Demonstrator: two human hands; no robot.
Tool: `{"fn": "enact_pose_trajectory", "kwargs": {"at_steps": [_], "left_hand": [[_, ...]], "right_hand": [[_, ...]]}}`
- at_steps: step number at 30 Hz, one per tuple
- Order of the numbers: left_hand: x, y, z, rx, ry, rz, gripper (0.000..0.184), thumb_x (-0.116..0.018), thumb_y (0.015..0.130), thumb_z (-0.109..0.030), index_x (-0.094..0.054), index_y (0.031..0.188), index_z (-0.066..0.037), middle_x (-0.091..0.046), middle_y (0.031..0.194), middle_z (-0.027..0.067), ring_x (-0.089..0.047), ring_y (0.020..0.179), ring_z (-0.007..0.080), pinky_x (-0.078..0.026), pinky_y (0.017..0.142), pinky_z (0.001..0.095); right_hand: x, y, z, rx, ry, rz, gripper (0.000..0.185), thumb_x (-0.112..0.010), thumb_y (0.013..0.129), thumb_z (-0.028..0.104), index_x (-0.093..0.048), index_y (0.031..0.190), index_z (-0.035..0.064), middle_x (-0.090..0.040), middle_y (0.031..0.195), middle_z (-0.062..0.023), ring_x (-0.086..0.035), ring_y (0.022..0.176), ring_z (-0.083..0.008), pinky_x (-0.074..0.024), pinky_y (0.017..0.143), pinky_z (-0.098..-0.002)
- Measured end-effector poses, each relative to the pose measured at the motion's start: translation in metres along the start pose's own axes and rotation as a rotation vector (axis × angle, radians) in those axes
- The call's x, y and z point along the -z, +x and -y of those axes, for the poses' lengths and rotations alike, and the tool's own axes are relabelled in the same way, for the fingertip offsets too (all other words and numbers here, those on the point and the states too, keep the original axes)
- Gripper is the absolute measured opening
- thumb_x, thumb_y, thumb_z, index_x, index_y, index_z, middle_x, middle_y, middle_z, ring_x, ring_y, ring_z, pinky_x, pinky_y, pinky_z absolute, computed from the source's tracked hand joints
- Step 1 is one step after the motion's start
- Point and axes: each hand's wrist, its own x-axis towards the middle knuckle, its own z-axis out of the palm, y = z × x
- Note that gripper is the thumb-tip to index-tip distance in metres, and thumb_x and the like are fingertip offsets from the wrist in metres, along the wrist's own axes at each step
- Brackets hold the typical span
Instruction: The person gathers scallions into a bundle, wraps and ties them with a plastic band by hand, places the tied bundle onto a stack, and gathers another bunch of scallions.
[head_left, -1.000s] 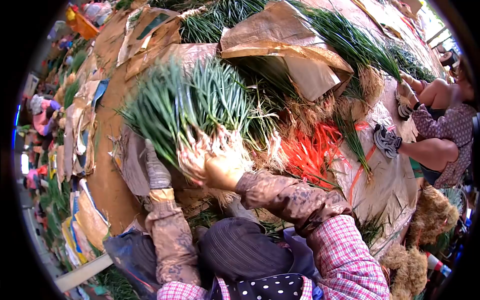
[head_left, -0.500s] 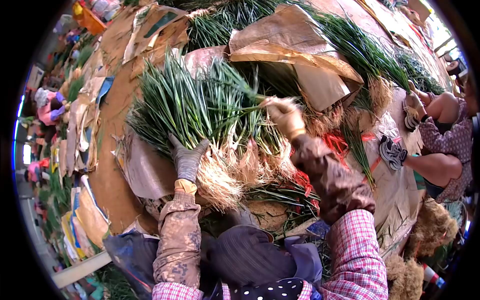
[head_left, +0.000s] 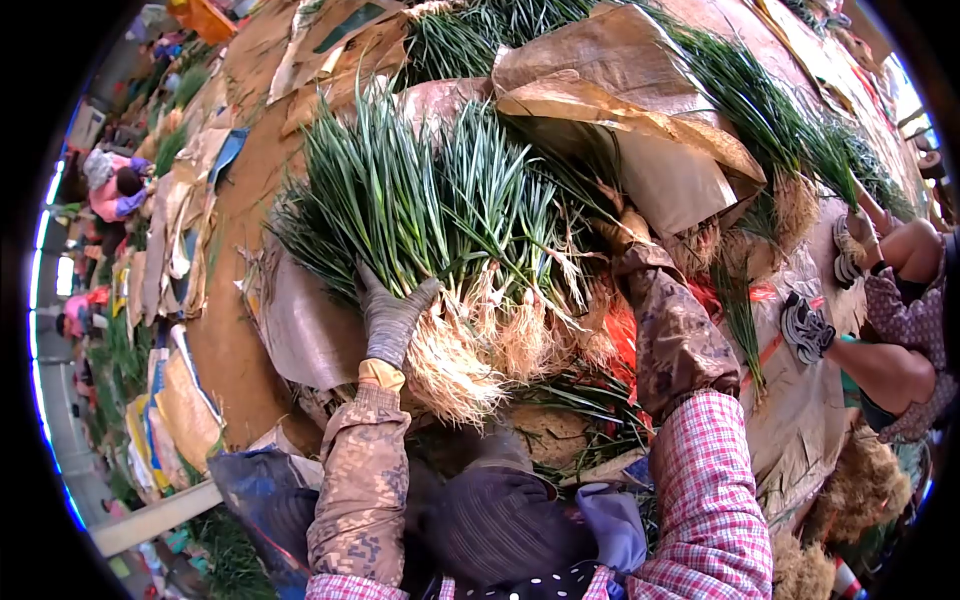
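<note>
My left hand (head_left: 392,315), in a grey glove, grips a large bunch of grass-like green plants (head_left: 385,215) near its base. The thumb lies across the stems, and part of the fingers is hidden by leaves. Pale tangled roots (head_left: 455,365) hang below that hand. Smaller rooted clumps (head_left: 525,330) lie against the bunch on its right. My right hand (head_left: 625,232), in a tan glove, reaches to plants beside a folded brown sheet (head_left: 640,120). Its fingertips are hidden among stems there, so their hold cannot be made out.
More green plants (head_left: 455,45) lie at the back, and others (head_left: 770,110) stretch along the right. Red plastic strips (head_left: 620,335) lie under the roots. A person with sneakers (head_left: 805,328) sits at the right. Fibrous brown heaps (head_left: 860,485) are at the lower right.
My right hand has moved from above the bunch to the right, down beside the brown sheet. The plants it held now lie on the bunch's right side. My left hand stays on the bunch.
</note>
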Motion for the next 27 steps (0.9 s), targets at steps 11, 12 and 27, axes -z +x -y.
{"fn": "enact_pose_trajectory", "kwargs": {"at_steps": [11,12,27], "left_hand": [[-0.006,0.005,0.009,-0.006,0.014,-0.021,0.136,-0.088,0.048,-0.050,-0.007,0.146,-0.003,-0.014,0.146,0.0290,-0.020,0.136,0.0396,-0.024,0.112,0.0416],[-0.006,0.005,0.011,-0.020,0.008,-0.017,0.135,-0.088,0.048,-0.049,-0.008,0.146,-0.003,-0.016,0.146,0.0291,-0.022,0.135,0.0401,-0.025,0.111,0.0417],[-0.004,0.004,0.013,-0.015,-0.040,0.021,0.130,-0.087,0.051,-0.048,-0.010,0.144,0.002,-0.017,0.146,0.0293,-0.019,0.136,0.0385,-0.021,0.113,0.0390]], "right_hand": [[-0.008,-0.039,0.010,0.000,-0.418,0.085,0.035,-0.043,0.093,0.019,-0.048,0.127,0.0124,-0.061,0.114,-0.0083,-0.062,0.079,-0.0119,-0.0532,0.067,-0.0233],[-0.019,-0.056,0.017,0.002,-0.495,0.050,0.036,-0.042,0.093,0.019,-0.047,0.128,0.0129,-0.061,0.115,-0.0082,-0.062,0.079,-0.0117,-0.0533,0.067,-0.0231],[0.012,-0.021,-0.012,-0.036,-0.455,0.009,0.042,-0.043,0.090,0.025,-0.048,0.130,0.0152,-0.060,0.120,-0.0099,-0.062,0.085,-0.0142,-0.0526,0.069,-0.0257]]}}
